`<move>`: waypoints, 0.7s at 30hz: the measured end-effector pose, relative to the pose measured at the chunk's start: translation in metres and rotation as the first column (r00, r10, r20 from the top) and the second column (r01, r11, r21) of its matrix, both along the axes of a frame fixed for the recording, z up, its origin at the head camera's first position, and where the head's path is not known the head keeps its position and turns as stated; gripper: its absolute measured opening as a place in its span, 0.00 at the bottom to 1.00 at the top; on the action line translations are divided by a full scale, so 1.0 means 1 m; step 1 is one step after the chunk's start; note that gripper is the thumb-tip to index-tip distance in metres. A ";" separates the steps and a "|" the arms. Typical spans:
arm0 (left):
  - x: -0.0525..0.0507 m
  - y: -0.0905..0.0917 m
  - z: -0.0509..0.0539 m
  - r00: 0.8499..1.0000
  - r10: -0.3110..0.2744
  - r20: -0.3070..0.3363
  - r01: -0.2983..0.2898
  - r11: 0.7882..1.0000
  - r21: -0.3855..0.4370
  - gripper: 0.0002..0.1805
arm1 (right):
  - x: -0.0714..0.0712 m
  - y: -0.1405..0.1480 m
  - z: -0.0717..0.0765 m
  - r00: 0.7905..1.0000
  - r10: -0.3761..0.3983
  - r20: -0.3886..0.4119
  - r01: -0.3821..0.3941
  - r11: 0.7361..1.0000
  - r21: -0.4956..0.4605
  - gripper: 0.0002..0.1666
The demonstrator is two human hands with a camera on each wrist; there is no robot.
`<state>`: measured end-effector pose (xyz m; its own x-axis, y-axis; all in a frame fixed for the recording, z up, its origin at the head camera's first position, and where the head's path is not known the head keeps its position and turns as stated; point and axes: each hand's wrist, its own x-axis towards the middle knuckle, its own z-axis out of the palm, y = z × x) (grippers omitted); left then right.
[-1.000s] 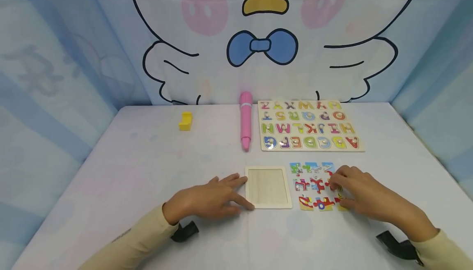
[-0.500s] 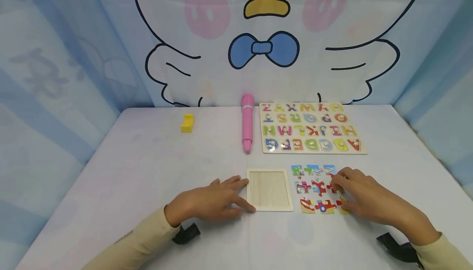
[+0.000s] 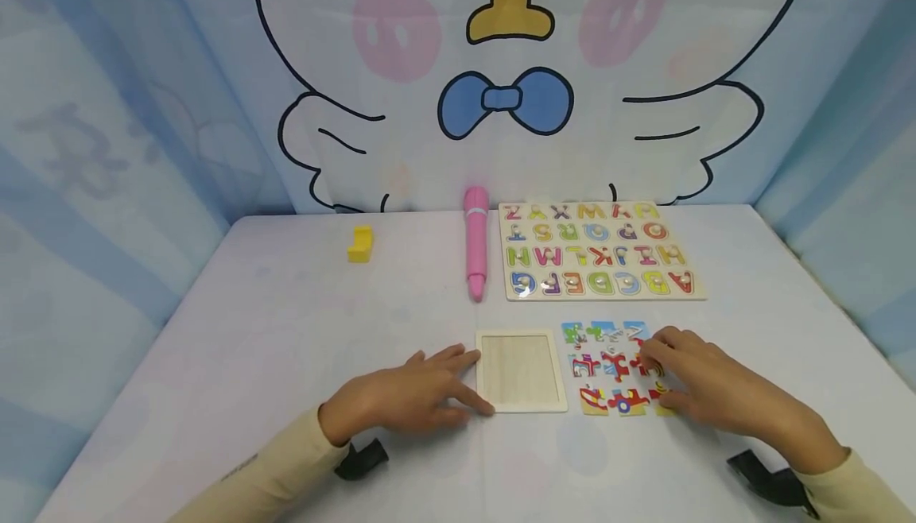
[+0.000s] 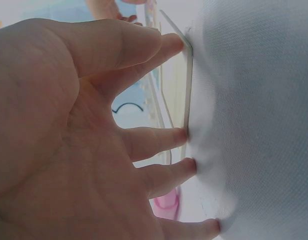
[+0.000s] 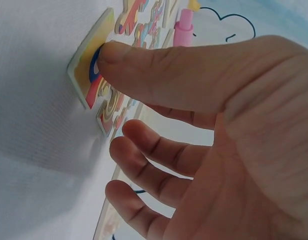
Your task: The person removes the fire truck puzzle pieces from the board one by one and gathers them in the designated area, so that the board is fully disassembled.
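Observation:
In the head view my left hand [image 3: 408, 396] lies with spread fingers at the left edge of a square wooden puzzle tray [image 3: 521, 370]. The left wrist view shows fingertips touching the side of its rim [image 4: 189, 90]. Right of the tray lie several jigsaw pieces [image 3: 615, 366] in rows, printed with a red vehicle. My right hand [image 3: 723, 388] is over their right column, its fingers bent. Seen from the right wrist, the thumb rests on a corner piece [image 5: 85, 65] with yellow, blue and red print. The index fingertip is hidden behind the thumb there.
Behind the pieces lies a wooden alphabet board [image 3: 601, 253]. A pink pen-shaped thing [image 3: 475, 245] lies left of it, and a yellow block [image 3: 361, 244] stands farther left. A printed cloth backdrop [image 3: 501, 165] borders the table's far edge.
The head view has shifted slightly, so the scene sits a little lower in it. Both hands, the tray and the pieces keep their places relative to one another.

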<state>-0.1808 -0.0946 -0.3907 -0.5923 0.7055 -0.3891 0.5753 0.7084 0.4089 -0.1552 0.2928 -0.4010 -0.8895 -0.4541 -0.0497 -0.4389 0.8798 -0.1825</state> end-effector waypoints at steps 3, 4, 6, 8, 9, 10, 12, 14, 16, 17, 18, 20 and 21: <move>0.000 0.000 -0.002 1.000 -0.003 -0.005 0.003 1.000 -0.002 0.18 | -0.001 0.001 -0.001 1.000 -0.004 0.012 0.004 1.000 -0.001 0.33; -0.001 0.000 -0.003 1.000 -0.006 -0.008 0.006 1.000 -0.002 0.18 | -0.001 0.001 -0.001 1.000 -0.002 0.010 0.002 1.000 -0.003 0.32; -0.001 0.001 -0.003 1.000 -0.007 -0.013 0.007 1.000 -0.006 0.18 | -0.001 0.002 -0.002 1.000 -0.003 0.014 0.003 1.000 -0.007 0.31; -0.001 0.001 -0.003 1.000 -0.007 -0.012 0.007 1.000 -0.010 0.18 | -0.002 0.002 -0.002 1.000 -0.009 0.016 0.009 1.000 -0.007 0.31; -0.001 0.001 -0.003 1.000 -0.007 -0.011 0.007 1.000 -0.011 0.18 | -0.002 0.002 -0.002 1.000 -0.010 0.019 0.010 1.000 -0.013 0.30; -0.001 0.002 -0.003 1.000 -0.007 -0.009 0.007 1.000 -0.011 0.18 | -0.002 0.002 -0.002 1.000 -0.012 0.023 0.013 1.000 -0.017 0.30; -0.001 0.002 -0.002 1.000 -0.004 -0.003 0.004 1.000 -0.011 0.18 | -0.001 0.002 -0.002 0.999 -0.016 0.030 0.016 1.000 -0.022 0.30; 0.000 0.002 -0.003 1.000 -0.003 -0.002 0.003 1.000 -0.010 0.18 | -0.001 0.002 -0.003 1.000 -0.011 0.028 0.011 1.000 -0.025 0.29; 0.000 0.001 -0.003 1.000 -0.003 -0.002 0.003 1.000 -0.006 0.18 | -0.001 0.002 -0.003 1.000 -0.001 0.026 0.002 1.000 -0.023 0.29; 0.000 0.001 -0.003 1.000 -0.003 -0.003 0.003 1.000 -0.005 0.18 | -0.001 0.002 -0.003 1.000 0.000 0.024 0.000 1.000 -0.021 0.29; 0.000 0.001 -0.003 1.000 -0.004 -0.005 0.004 1.000 -0.004 0.18 | -0.002 0.002 -0.003 1.000 0.001 0.024 -0.001 1.000 -0.018 0.30; 0.000 0.001 -0.002 1.000 -0.005 -0.009 0.005 1.000 -0.003 0.17 | -0.002 0.001 -0.002 1.000 0.003 0.022 -0.003 1.000 -0.014 0.30; 0.000 0.001 -0.002 1.000 -0.004 -0.011 0.004 1.000 -0.003 0.17 | -0.002 0.001 -0.002 1.000 0.004 0.021 -0.003 1.000 -0.013 0.30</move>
<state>-0.1812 -0.0937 -0.3926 -0.5937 0.7072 -0.3840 0.5830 0.7069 0.4005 -0.1574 0.2942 -0.4031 -0.8867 -0.4580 -0.0628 -0.4379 0.8758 -0.2032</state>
